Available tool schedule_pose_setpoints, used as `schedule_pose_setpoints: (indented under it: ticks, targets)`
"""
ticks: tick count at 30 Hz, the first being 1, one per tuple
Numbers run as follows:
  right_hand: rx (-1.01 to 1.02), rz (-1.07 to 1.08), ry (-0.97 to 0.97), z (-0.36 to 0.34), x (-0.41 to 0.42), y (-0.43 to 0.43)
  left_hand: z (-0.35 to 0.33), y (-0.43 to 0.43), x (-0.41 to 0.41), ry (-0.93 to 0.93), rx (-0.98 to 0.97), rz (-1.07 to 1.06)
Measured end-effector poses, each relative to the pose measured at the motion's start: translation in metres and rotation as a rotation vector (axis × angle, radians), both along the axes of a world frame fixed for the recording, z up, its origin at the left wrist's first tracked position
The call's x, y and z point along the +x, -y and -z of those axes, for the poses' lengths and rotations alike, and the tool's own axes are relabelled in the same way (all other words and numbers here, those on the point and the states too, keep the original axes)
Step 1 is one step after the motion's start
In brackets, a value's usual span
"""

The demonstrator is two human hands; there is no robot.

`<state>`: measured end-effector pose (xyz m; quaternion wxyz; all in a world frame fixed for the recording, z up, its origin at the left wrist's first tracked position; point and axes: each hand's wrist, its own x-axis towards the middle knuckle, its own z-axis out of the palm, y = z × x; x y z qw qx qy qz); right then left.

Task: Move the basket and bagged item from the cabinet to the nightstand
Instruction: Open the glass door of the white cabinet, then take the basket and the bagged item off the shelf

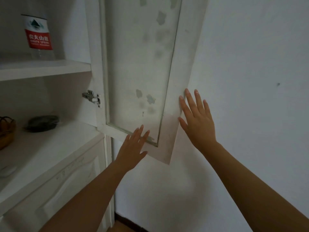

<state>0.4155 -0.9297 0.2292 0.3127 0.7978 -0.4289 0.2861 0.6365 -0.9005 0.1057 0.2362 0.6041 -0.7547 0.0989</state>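
A brown woven basket (6, 131) sits at the far left of the cabinet's lower shelf, cut off by the frame edge. Just right of it lies a dark bagged item (42, 123) on the same shelf. The white cabinet door (138, 72), with a frosted glass pane, stands swung wide against the wall. My left hand (133, 146) is flat near the door's bottom corner, fingers spread. My right hand (195, 119) is flat at the door's outer edge, fingers apart. Neither hand holds anything.
A large water bottle (38, 36) with a red label stands on the upper shelf (46, 68). A metal hinge (91, 97) joins door and frame. A white drawer front (55, 186) lies below the shelf. A bare white wall (250, 81) fills the right side.
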Motion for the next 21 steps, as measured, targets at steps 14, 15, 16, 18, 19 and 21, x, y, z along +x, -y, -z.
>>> schedule_pose_setpoints:
  ticks: [14, 15, 16, 18, 19, 21]
  targets:
    - [0.05, -0.011, 0.07, 0.015, 0.008, 0.044, 0.001, 0.025, -0.01, 0.088, 0.108, -0.09]
    - [0.052, -0.008, 0.076, 0.016, 0.01, 0.044, 0.0, 0.025, -0.01, 0.099, 0.111, -0.097]
    - [0.057, -0.003, 0.085, 0.016, 0.012, 0.045, -0.001, 0.025, -0.01, 0.109, 0.115, -0.104]
    - [0.064, 0.003, 0.121, 0.017, 0.016, 0.043, -0.004, 0.023, -0.011, 0.113, 0.123, -0.117]
    - [0.059, -0.006, 0.143, 0.017, 0.019, 0.041, -0.007, 0.021, -0.011, 0.104, 0.12, -0.124]
    - [0.036, -0.057, 0.189, 0.015, 0.026, 0.037, -0.016, 0.015, -0.01, 0.047, 0.103, -0.136]
